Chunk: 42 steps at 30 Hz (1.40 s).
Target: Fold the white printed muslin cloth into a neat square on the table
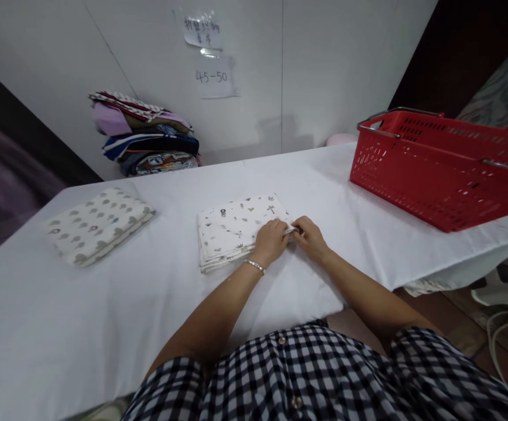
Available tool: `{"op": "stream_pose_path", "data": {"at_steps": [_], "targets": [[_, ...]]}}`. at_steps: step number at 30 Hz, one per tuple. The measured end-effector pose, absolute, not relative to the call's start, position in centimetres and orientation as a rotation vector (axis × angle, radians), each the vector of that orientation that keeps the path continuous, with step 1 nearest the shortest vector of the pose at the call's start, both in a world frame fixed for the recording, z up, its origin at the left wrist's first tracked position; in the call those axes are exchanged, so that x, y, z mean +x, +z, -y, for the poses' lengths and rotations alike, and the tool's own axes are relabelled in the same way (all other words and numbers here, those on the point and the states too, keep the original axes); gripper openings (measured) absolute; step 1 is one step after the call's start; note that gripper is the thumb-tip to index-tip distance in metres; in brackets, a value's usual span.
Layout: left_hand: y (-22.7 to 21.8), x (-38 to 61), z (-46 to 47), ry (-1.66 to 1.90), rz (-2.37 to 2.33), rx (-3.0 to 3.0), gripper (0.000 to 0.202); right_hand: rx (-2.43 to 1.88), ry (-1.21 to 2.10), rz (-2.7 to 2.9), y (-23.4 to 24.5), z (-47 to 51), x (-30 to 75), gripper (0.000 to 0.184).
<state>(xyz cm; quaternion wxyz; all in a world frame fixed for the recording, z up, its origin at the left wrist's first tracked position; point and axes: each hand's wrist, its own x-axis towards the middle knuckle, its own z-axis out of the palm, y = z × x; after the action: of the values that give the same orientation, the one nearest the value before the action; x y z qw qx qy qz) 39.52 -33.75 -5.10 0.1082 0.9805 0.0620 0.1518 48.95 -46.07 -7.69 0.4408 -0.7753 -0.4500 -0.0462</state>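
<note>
A folded white cloth (236, 225) with small plant-like prints lies in the middle of the table, its layers showing along the near edge. My left hand (271, 238), with a bracelet at the wrist, rests on the cloth's near right corner, fingers closed on the fabric. At that same corner my right hand (310, 238) pinches the cloth's edge between thumb and fingers. The two hands almost meet there. Off to the left lies another folded cloth (100, 225), white with grey tree-like or elephant-like prints, untouched.
A white-covered table (157, 316) stretches before me. On its right side stands a red plastic basket (433, 169) with metal handles. A stack of folded fabrics (148, 137) sits at the back left by the wall. Paper notes (214, 76) hang on the wall.
</note>
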Motion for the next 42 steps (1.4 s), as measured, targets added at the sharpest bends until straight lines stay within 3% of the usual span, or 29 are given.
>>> {"op": "stream_pose_path", "data": {"at_steps": [19, 25, 30, 36, 42], "targets": [[-5.5, 37.5, 32.6, 0.351, -0.195, 2.907, 0.016, -2.225, -0.12, 1.137, -8.6, 46.5, 49.1, 0.023], [-4.9, 33.2, 30.3, 0.381, -0.299, 2.904, 0.027, -2.264, -0.083, 1.163, -8.6, 47.0, 49.5, 0.026], [-4.4, 27.1, 26.7, 0.508, -0.6, 2.855, 0.024, -2.318, -0.046, 1.135, -8.4, 47.2, 49.4, 0.026], [-4.6, 21.1, 23.5, 0.594, -0.908, 2.676, 0.016, -2.241, -0.252, 1.183, -8.6, 47.1, 49.0, 0.027], [-4.3, 21.3, 23.7, 0.546, -0.775, 2.674, 0.02, -2.147, -0.326, 1.251, -9.0, 46.9, 49.2, 0.023]]}}
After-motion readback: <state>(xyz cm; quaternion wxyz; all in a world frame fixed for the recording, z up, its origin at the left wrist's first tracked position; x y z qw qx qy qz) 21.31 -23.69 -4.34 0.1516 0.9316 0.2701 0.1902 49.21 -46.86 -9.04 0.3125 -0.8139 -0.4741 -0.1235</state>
